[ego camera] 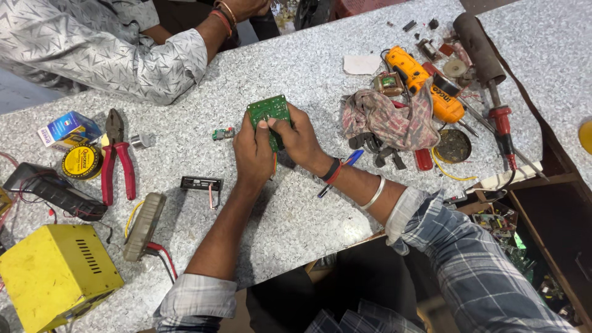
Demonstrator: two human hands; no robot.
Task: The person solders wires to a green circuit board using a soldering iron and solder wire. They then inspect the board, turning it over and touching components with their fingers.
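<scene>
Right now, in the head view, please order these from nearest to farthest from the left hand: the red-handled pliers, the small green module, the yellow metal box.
1. The small green module, just left of the left hand.
2. The red-handled pliers, farther left on the grey speckled table.
3. The yellow metal box, at the lower-left corner.

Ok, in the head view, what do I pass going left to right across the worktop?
Yellow metal box → red-handled pliers → left hand → green circuit board held in both hands → right hand → crumpled rag → orange tool → red-handled screwdriver.
</scene>
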